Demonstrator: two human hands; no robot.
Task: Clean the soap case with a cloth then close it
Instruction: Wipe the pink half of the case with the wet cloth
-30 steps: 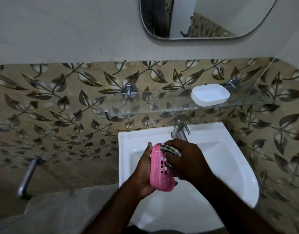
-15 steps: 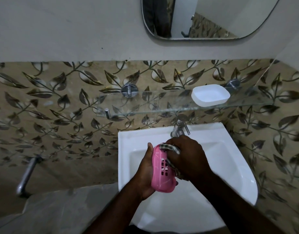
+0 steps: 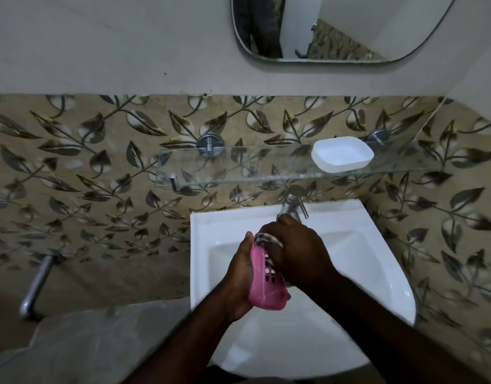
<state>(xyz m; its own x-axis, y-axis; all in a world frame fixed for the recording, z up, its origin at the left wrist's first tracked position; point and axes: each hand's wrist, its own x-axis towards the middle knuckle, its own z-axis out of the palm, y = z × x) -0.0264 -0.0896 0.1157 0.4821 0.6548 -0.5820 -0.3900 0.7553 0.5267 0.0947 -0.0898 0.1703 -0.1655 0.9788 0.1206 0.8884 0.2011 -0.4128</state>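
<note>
A pink soap case tray [image 3: 266,284] with small drain holes is held on edge over the white sink [image 3: 388,273]. My left hand [image 3: 238,275] grips it from the left, thumb up along its rim. My right hand [image 3: 297,250] holds a striped cloth [image 3: 266,239] bunched against the tray's inner face; most of the cloth is hidden under the fingers. The white part of the soap case [image 3: 341,153] lies open side up on the glass shelf [image 3: 238,167] above the sink.
A chrome tap [image 3: 292,206] stands at the sink's back edge, just behind my right hand. A mirror [image 3: 335,26] hangs above. A metal pipe [image 3: 36,284] juts from the leaf-patterned wall at lower left, above a grey stone ledge [image 3: 94,345].
My right hand with the cloth has slid up toward the tray's top end. The tray stays in my left hand, tilted slightly more on edge.
</note>
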